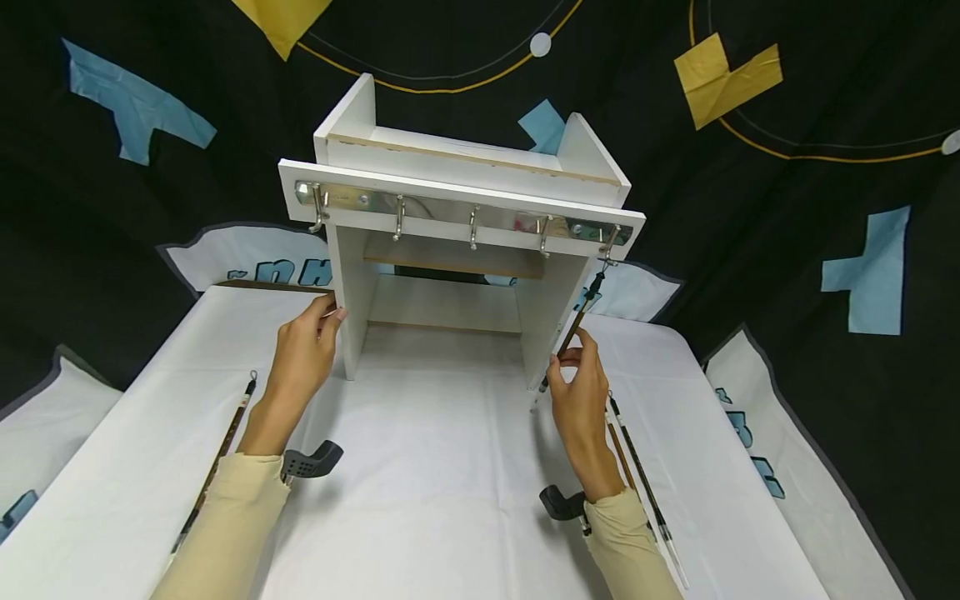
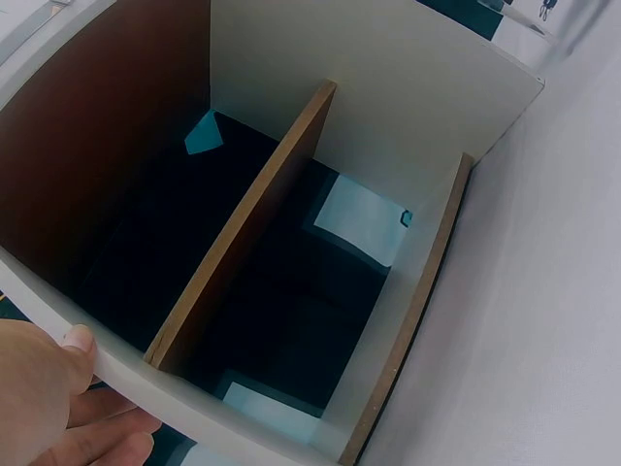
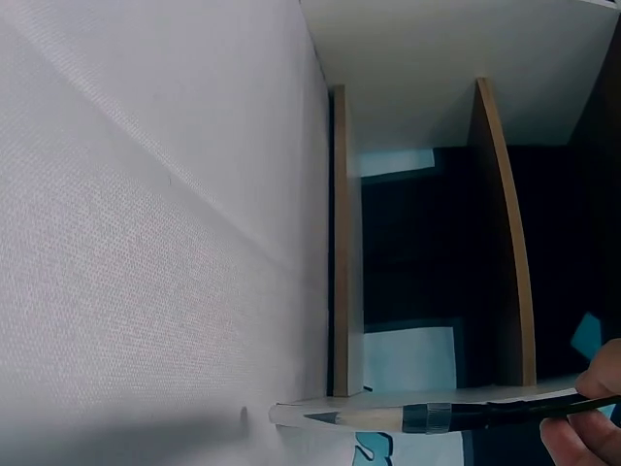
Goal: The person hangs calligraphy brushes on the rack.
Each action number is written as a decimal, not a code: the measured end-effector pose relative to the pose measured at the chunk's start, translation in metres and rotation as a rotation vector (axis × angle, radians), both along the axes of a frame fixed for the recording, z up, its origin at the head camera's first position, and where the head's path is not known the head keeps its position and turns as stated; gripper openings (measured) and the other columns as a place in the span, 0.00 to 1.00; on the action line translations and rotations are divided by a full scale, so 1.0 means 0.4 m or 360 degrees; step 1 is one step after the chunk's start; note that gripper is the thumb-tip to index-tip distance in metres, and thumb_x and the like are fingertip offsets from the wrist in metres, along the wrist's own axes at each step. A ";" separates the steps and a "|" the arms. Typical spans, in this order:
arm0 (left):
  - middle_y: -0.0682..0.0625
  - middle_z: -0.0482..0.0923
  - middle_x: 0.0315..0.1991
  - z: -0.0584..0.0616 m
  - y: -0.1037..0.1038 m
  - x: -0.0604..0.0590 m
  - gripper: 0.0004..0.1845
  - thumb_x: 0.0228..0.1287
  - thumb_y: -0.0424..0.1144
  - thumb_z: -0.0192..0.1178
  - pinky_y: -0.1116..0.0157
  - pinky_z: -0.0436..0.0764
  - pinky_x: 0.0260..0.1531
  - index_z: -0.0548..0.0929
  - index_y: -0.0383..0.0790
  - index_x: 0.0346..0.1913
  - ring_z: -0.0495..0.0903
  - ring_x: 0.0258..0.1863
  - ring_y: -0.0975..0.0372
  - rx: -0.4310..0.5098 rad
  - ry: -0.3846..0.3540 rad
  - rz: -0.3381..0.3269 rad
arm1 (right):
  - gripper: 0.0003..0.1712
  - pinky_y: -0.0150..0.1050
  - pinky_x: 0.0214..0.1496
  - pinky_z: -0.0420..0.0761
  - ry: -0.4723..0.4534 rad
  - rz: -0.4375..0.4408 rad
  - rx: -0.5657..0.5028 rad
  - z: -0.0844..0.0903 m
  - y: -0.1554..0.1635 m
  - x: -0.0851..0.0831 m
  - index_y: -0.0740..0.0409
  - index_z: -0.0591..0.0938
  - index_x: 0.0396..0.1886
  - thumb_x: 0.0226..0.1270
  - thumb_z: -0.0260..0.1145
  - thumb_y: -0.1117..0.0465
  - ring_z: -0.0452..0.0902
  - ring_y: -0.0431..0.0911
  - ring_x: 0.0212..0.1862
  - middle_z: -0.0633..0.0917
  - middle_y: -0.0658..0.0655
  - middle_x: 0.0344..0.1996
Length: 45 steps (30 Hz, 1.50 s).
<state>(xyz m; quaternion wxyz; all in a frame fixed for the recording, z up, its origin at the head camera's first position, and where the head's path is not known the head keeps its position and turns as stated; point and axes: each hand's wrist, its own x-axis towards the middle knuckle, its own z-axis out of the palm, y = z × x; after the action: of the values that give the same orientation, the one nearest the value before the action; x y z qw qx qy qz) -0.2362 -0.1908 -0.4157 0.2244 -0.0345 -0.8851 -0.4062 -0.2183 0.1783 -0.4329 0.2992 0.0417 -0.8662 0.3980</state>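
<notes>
A white shelf rack [image 1: 444,302] with a metal strip of several hooks [image 1: 472,227] along its front stands on the table. My left hand [image 1: 300,350] holds the rack's left side panel, its thumb [image 2: 80,340] on the edge and the other fingers outside. At the right side, my right hand [image 1: 581,396] pinches the dark handle of a writing brush [image 1: 572,333]. The brush slants tip down, and its top loop is at the rightmost hook; I cannot tell whether it is hooked. A clear cap [image 3: 301,416] covers the pale, dark-pointed tip in the right wrist view.
Another brush [image 1: 217,458] lies on the white cloth [image 1: 405,508] beside my left forearm. Two more, one dark [image 1: 641,475] and one brown [image 1: 618,446], lie by my right forearm. A black curtain [image 1: 810,67] with taped shapes hangs behind the table.
</notes>
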 end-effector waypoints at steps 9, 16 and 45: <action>0.30 0.78 0.67 0.004 0.006 0.001 0.23 0.86 0.40 0.50 0.36 0.83 0.55 0.73 0.31 0.73 0.83 0.59 0.33 0.0010 -0.0014 -0.0012 | 0.34 0.55 0.51 0.83 -0.0015 -0.0010 -0.0013 0.001 0.007 0.002 0.65 0.68 0.76 0.74 0.69 0.67 0.85 0.58 0.50 0.85 0.65 0.46; 0.31 0.78 0.68 0.006 0.007 -0.001 0.23 0.86 0.41 0.49 0.36 0.83 0.55 0.72 0.32 0.74 0.82 0.60 0.34 0.0001 -0.0027 -0.0012 | 0.35 0.54 0.52 0.82 -0.0010 -0.0054 0.0000 0.000 0.027 0.017 0.63 0.70 0.75 0.72 0.71 0.67 0.83 0.58 0.53 0.84 0.64 0.49; 0.31 0.77 0.68 0.006 0.000 0.001 0.23 0.87 0.42 0.48 0.34 0.83 0.54 0.73 0.31 0.73 0.83 0.59 0.34 0.0011 -0.0022 -0.0016 | 0.31 0.56 0.49 0.83 -0.0860 -0.0057 0.0502 -0.102 0.342 0.237 0.63 0.71 0.78 0.79 0.64 0.64 0.78 0.61 0.52 0.77 0.74 0.55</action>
<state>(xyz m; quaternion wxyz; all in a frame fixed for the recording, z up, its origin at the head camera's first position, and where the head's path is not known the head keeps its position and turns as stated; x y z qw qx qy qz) -0.2360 -0.1906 -0.4131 0.2164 -0.0354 -0.8850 -0.4107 -0.1235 0.3151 -0.4736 0.0549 -0.0350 -0.9661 0.2499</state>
